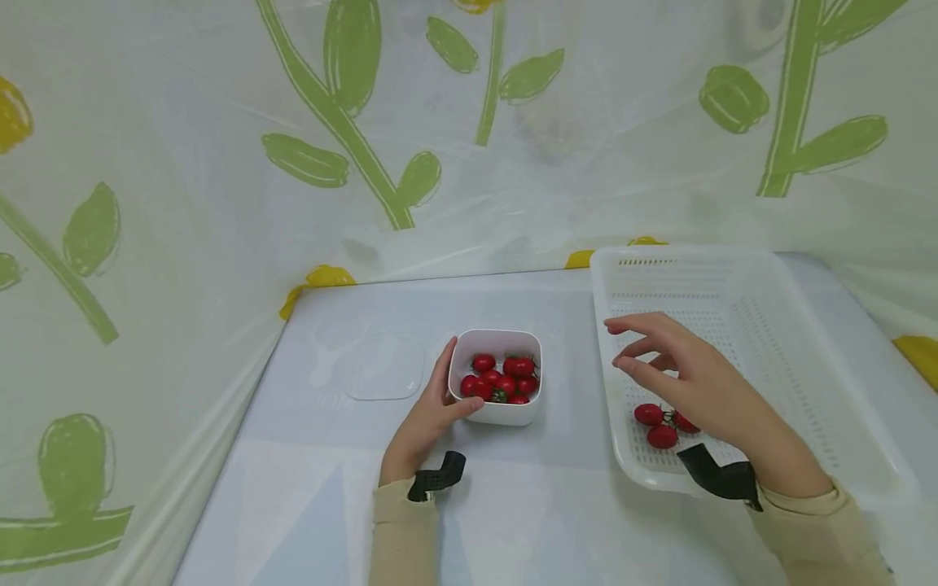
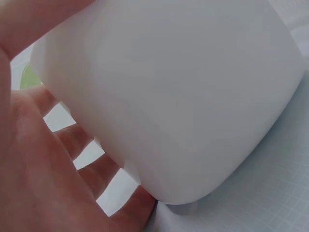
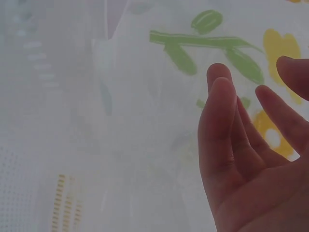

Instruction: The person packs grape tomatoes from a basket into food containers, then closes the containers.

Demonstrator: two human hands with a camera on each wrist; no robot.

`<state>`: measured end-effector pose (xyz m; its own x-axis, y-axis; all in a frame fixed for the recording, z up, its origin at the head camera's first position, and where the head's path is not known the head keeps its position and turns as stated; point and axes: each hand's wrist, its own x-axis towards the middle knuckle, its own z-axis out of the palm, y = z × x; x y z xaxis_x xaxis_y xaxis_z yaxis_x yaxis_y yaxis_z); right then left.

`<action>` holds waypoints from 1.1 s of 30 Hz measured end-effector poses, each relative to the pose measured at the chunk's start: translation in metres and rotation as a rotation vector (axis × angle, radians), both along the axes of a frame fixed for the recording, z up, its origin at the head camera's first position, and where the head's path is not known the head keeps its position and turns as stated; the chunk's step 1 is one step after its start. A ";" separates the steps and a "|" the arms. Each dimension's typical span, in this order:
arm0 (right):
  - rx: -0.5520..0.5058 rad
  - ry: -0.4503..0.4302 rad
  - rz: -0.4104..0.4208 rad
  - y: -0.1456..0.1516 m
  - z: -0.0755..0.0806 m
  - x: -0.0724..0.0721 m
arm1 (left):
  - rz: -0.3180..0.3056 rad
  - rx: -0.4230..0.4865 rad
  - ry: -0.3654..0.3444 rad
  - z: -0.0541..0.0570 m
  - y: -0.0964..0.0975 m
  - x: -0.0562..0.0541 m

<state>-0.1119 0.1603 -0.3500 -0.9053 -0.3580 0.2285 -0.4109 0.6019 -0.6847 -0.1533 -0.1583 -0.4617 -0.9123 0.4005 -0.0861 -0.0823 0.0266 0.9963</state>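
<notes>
A small white square box point(image 1: 501, 413) stands on the table, with several red cherry tomatoes point(image 1: 506, 384) inside. My left hand point(image 1: 427, 419) holds it by its left side, thumb at the front rim and fingers along the wall. In the left wrist view the box wall point(image 2: 178, 96) fills most of the picture. Over the left part of a white perforated basket point(image 1: 610, 342) hovers my right hand point(image 1: 696, 378), its fingers loosely bent and apart, with nothing between them. A few cherry tomatoes point(image 1: 663, 437) lie in the basket below that hand, partly hidden by it.
A flat, clear lid point(image 1: 386, 370) lies on the table left of the box. Behind the table hangs a pale curtain point(image 1: 623, 163) printed with green leaves and yellow flowers. The basket occupies the table's right side.
</notes>
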 end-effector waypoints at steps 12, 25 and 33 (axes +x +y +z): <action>0.118 -0.138 0.030 0.046 -0.013 -0.018 | 0.010 0.023 0.015 -0.012 -0.002 -0.004; 0.138 -0.409 0.035 0.102 -0.036 -0.044 | -0.019 0.009 0.017 0.002 -0.001 0.001; 0.206 -0.557 0.021 0.121 -0.049 -0.052 | -0.012 0.006 0.015 0.002 0.000 0.001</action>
<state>-0.1639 0.2810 -0.3988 -0.8610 -0.3640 -0.3551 -0.0367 0.7409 -0.6706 -0.1524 -0.1582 -0.4594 -0.9085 0.4120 -0.0703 -0.0672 0.0220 0.9975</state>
